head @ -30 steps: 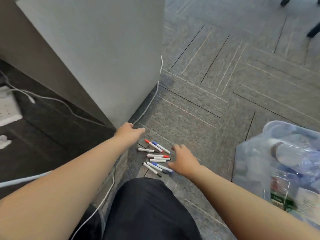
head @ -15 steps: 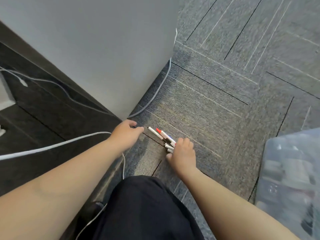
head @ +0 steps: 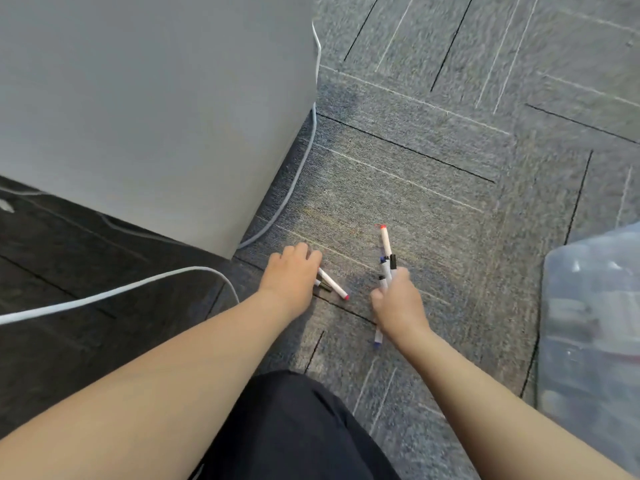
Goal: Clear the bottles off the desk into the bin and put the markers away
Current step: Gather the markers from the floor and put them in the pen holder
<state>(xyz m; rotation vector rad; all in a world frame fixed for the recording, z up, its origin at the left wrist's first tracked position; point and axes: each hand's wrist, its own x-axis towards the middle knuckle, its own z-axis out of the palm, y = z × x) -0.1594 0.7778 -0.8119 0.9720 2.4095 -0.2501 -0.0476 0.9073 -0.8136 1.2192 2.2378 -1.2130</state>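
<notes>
1. Knee (head: 294, 427) in dark trousers, nearest the viewer, below the lower corner of the grey panel (head: 156, 98).
2. Right hand (head: 398, 303), to the right of the panel's corner, clenched round a marker bundle (head: 387, 268). The ends fan away from the viewer and a red-tipped one reaches farthest. A blue end pokes out under the wrist.
3. Left hand (head: 292, 271), just beside the panel's corner, fingers curled, grasping the end of a red-capped marker (head: 332, 285) that rests on the carpet (head: 433, 202). A dark-capped marker (head: 325, 287) lies against it, mostly hidden.
4. White cable (head: 121, 292), left of the corner, across dark flooring.
5. Clear plastic bag (head: 588, 323), well to the right of the panel. It is blurred and its contents are unreadable.
6. Thin cable (head: 304, 161), farthest, running along the panel's right edge.
</notes>
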